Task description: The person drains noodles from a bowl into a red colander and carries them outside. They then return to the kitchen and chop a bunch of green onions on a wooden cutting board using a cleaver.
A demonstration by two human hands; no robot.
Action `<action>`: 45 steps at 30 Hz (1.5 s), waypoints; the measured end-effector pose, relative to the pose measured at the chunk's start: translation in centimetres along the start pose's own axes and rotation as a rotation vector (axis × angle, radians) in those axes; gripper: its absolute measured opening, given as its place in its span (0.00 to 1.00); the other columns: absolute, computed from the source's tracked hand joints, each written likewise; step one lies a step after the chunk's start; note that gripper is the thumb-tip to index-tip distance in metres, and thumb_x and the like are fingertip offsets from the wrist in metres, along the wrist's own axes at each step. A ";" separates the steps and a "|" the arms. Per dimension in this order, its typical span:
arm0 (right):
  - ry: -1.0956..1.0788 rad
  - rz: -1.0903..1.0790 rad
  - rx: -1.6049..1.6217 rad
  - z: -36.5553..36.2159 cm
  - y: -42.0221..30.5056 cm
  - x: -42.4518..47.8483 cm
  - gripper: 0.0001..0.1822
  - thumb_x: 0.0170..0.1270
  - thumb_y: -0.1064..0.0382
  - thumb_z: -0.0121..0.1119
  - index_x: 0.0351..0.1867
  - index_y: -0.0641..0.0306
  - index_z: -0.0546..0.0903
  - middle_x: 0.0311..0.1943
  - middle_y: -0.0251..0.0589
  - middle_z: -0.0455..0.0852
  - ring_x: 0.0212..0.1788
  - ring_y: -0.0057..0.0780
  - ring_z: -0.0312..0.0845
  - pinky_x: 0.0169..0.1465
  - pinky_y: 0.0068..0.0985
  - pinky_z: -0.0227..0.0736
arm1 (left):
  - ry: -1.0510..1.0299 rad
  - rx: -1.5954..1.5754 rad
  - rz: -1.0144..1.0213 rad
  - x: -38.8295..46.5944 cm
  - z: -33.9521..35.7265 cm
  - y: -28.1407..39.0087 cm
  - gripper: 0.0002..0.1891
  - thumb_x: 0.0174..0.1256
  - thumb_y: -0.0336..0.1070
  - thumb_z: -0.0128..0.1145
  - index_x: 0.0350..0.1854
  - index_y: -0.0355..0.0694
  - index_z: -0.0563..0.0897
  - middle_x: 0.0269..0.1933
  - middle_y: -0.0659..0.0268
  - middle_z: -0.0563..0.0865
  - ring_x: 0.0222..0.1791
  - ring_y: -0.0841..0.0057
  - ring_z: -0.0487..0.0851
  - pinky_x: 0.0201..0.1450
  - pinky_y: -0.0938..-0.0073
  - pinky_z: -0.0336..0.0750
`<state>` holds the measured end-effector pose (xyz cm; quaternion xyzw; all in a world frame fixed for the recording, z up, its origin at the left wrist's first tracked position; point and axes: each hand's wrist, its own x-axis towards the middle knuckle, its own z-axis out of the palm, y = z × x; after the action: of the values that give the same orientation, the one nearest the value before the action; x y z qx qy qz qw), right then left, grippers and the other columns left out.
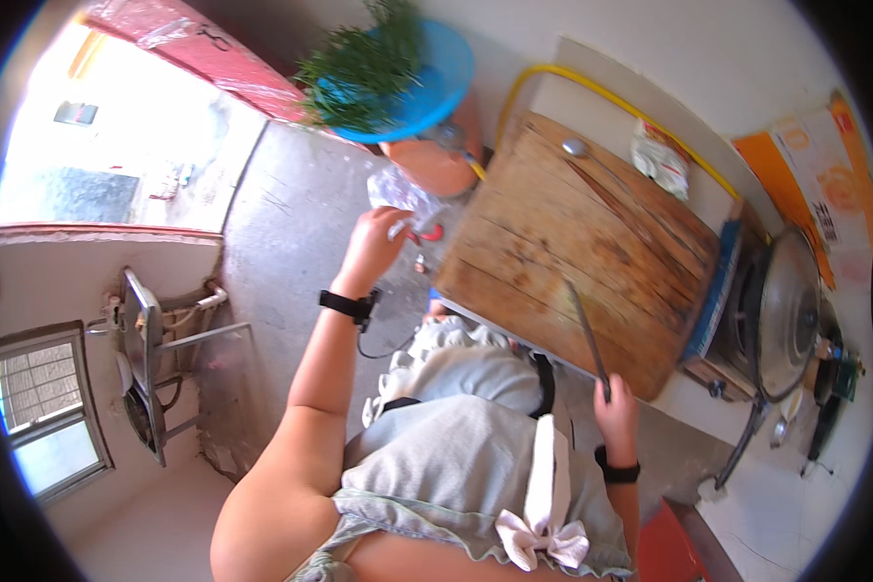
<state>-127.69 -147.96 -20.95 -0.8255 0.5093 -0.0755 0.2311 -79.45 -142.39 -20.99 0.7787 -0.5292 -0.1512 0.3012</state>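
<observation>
My right hand (616, 418) is closed around the handle of a kitchen knife (588, 333). The blade is seen nearly edge-on and reaches over a worn wooden cutting board (502, 244). To the left of the board, my left hand (377, 244) is held out over the floor with its fingers bent. A crumpled clear plastic bag (400, 193) shows right beside those fingers. Something small and whitish is near the fingertips; whether the hand grips it or the bag cannot be made out. A metal ladle (575, 148) and a pair of long wooden chopsticks (602, 188) lie across the board's far side.
A blue basin (447, 69) of long green leaves (367, 73) stands on an orange gas cylinder (436, 164). A yellow hose (611, 94) runs behind the board, past a white packet (660, 160). At right, a lidded wok (789, 313) sits on a stove. Small red things (429, 233) lie on the floor.
</observation>
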 end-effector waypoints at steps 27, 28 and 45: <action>0.360 0.496 -0.171 10.7 -12.7 -2.5 0.32 0.54 0.70 0.58 0.63 0.43 0.74 0.36 0.40 0.77 0.33 0.45 0.78 0.34 0.37 0.74 | -0.424 -0.134 0.363 12.1 -0.4 -3.6 0.14 0.59 0.28 0.61 0.48 0.35 0.82 0.50 0.56 0.83 0.53 0.56 0.78 0.58 0.63 0.71; 0.375 0.500 -0.171 11.7 -12.6 -2.7 0.34 0.54 0.71 0.57 0.65 0.40 0.72 0.34 0.39 0.75 0.31 0.44 0.77 0.32 0.38 0.73 | -0.446 -0.141 0.355 11.9 -0.6 -3.2 0.14 0.59 0.28 0.60 0.48 0.35 0.82 0.50 0.56 0.83 0.53 0.56 0.78 0.58 0.63 0.71; 0.687 0.596 0.070 13.6 -12.0 -19.1 0.14 0.61 0.65 0.64 0.49 0.61 0.80 0.21 0.35 0.76 0.22 0.25 0.73 0.26 0.26 0.72 | -0.294 0.153 0.559 19.3 -1.0 -3.7 0.17 0.56 0.31 0.61 0.49 0.36 0.82 0.51 0.56 0.83 0.54 0.57 0.78 0.58 0.62 0.71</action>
<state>-122.04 -122.62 -25.32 -0.5618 0.7689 -0.2923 0.0880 -68.53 -158.81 -20.95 0.5933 -0.7703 -0.1333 0.1920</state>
